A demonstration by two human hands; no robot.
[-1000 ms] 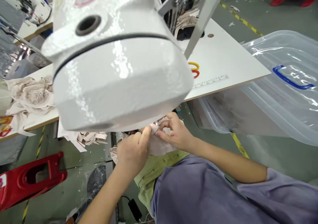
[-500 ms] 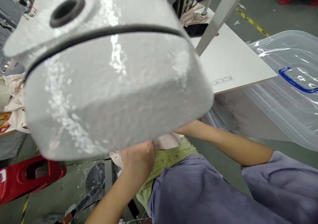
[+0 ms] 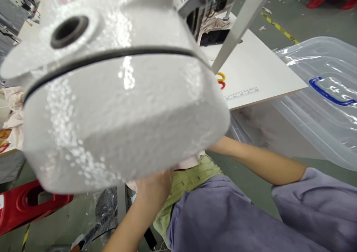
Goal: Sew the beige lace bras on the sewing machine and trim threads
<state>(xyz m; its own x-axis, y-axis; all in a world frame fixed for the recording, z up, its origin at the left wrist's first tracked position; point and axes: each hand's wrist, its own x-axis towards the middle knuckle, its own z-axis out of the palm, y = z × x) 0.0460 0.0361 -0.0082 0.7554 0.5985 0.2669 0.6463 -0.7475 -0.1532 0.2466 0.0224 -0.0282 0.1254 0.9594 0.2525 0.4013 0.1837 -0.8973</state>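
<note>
The grey-white head of a sewing machine [image 3: 131, 110] fills the upper left and middle of the view and covers the work beneath it. My left hand [image 3: 157, 185] reaches under its lower edge; only the back of the hand and the wrist show, its fingers hidden. My right hand [image 3: 219, 146] is almost wholly behind the machine head, with just the wrist end and forearm visible. Between the two, a strip of pale pink fabric [image 3: 189, 163] shows below the machine, above my lap. A bit of pale lace [image 3: 132, 185] hangs beside my left hand.
On the white table [image 3: 259, 66] at right lie a ruler [image 3: 242, 93], scissors with yellow and red handles [image 3: 221, 81] and a black phone [image 3: 214, 37]. A grey post [image 3: 237, 28] rises there. A clear plastic bin [image 3: 315, 107] stands right; a red stool [image 3: 33, 203] is lower left.
The machine head sits slightly lower and further left in view, uncovering the scissors' handles. Less of my left hand and of the pink fabric shows now.
</note>
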